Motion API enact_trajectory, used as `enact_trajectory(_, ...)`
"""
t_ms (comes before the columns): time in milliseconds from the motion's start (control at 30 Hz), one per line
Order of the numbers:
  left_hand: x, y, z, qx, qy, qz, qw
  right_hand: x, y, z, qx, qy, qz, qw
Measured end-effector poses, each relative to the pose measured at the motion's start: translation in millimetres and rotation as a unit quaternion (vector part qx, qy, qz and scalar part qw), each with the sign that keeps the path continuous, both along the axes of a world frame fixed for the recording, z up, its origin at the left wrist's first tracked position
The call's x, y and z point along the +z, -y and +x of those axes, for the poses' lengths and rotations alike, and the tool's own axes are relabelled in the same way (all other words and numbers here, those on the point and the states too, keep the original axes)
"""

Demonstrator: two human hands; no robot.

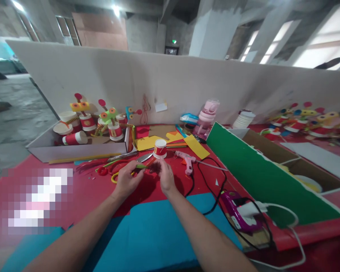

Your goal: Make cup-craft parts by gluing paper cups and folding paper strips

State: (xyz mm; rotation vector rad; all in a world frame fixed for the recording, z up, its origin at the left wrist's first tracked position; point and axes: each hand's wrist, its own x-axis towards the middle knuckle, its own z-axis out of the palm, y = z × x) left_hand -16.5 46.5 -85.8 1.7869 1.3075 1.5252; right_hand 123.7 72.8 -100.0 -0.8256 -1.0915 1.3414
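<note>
My left hand (129, 178) is closed in a pinch on a small green paper piece (141, 166) over the red tabletop. Close by on its right, my right hand (166, 176) has its fingers bent together; what they hold, if anything, is too small to make out. A thin orange-brown strip (151, 163) shows between the two hands. Just beyond the fingers stands a white paper cup (160, 148) with a red band. Yellow-handled scissors (115, 177) lie partly hidden behind my left hand, and a pink glue gun (188, 161) rests right of my right hand.
A white box (82, 152) with paper-cup figures stands back left. On the right are a green-sided box (260, 170) and a purple power strip (239, 211) with trailing cables. Blue sheet (155, 234) lies under my forearms. Coloured paper (150, 142) and a pink bottle (207, 117) sit behind.
</note>
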Motion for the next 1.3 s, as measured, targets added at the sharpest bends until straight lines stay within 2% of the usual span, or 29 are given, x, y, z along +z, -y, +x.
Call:
enact_trajectory(100,0.6,-0.4,0.2,0.006,0.021,-0.022,1.000,0.8,-0.1,1.5,0.010,-0.007,0.002,1.000)
enact_trajectory(200,8.3,0.0,1.6,0.004,0.077,-0.078,0.994,3.2,0.4,2.4,0.019,-0.007,0.007,1.000)
enact_trajectory(333,16.7,-3.2,1.5,-0.047,0.175,-0.179,0.967,6.3,1.0,1.6,0.033,0.015,0.009,0.999)
enact_trajectory(533,1.5,-12.3,-0.5,-0.061,0.259,-0.182,0.947,6.7,2.3,-0.8,0.039,0.116,0.070,0.990)
enact_trajectory(700,-9.6,-10.7,-0.5,-0.086,0.243,-0.195,0.946,4.9,-2.0,3.4,0.018,0.152,0.088,0.984)
enact_trajectory(867,-14.8,-7.2,-0.1,-0.099,0.240,-0.222,0.940,3.0,-4.8,5.8,0.011,0.182,0.101,0.978)
enact_trajectory(967,-15.8,-4.7,0.9,-0.104,0.269,-0.221,0.931,2.8,-2.8,4.7,0.002,0.195,0.108,0.975)
enact_trajectory(1100,-12.9,-2.4,0.7,-0.089,0.294,-0.219,0.926,5.2,0.8,3.1,0.028,0.176,0.080,0.981)
enact_trajectory(1300,-9.1,-7.0,-6.8,-0.105,0.211,-0.219,0.947,8.5,2.5,3.3,0.059,0.094,-0.056,0.992)
